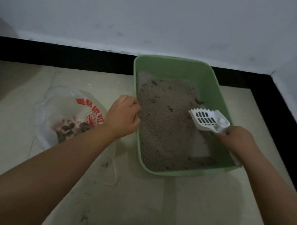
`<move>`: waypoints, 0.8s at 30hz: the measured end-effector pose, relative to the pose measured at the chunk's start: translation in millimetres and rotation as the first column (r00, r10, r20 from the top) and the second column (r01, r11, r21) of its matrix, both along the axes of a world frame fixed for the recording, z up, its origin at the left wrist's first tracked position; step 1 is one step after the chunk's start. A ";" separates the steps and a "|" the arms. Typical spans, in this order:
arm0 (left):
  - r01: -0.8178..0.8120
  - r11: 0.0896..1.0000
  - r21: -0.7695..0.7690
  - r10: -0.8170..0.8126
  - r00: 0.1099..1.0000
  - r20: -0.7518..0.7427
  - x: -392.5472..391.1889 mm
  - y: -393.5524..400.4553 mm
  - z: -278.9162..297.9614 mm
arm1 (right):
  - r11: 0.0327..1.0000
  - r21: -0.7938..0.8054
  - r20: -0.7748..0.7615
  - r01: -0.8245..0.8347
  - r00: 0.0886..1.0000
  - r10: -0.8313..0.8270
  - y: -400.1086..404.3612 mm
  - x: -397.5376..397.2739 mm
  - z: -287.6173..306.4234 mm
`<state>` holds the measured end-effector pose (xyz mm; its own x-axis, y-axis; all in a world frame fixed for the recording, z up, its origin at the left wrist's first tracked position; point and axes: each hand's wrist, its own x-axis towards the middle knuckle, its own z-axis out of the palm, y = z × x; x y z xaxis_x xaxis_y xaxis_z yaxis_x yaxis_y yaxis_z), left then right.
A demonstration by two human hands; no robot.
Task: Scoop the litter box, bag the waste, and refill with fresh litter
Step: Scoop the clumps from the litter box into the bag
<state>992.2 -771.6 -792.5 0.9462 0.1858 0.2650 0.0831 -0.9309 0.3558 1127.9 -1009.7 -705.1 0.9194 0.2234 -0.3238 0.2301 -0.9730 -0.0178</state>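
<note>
A green litter box (215,82) stands on the floor near the wall corner, holding grey-brown litter (163,121) with a few dark clumps. My left hand (123,115) grips the box's left rim, fingers curled over the edge. My right hand (236,138) holds the handle of a white slotted scoop (205,118), wrapped with a bit of white paper, above the litter's right side. The scoop looks empty. To the left lies an open clear plastic bag (67,107) with red print, with dark waste clumps inside.
The pale tiled floor (152,204) carries scattered litter specks near the box and by my left forearm. A black skirting band (58,53) runs along the grey walls behind and to the right. A pale object sits at the far left edge.
</note>
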 end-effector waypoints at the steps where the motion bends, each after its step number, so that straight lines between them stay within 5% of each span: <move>1: 0.003 1.000 0.004 -0.004 0.999 0.037 2.6 -0.3 -1.6 | 0.999 -0.040 -0.024 -0.023 0.999 0.023 -1.1 0.8 1.1; 8: 0.155 0.987 0.049 -0.159 0.983 0.094 9.9 -3.7 -10.3 | 0.966 -0.222 -0.131 -0.130 0.986 0.103 -7.4 10.7 -1.2; 13: 0.195 0.966 0.169 -0.214 0.972 0.101 17.1 -0.7 -15.7 | 0.963 -0.207 -0.161 -0.175 0.976 0.143 -15.2 14.3 -6.7; 24: 0.214 0.965 0.153 -0.234 0.964 0.128 19.7 0.2 -24.7 | 0.958 -0.098 -0.171 -0.269 0.953 0.250 -20.3 32.7 -39.1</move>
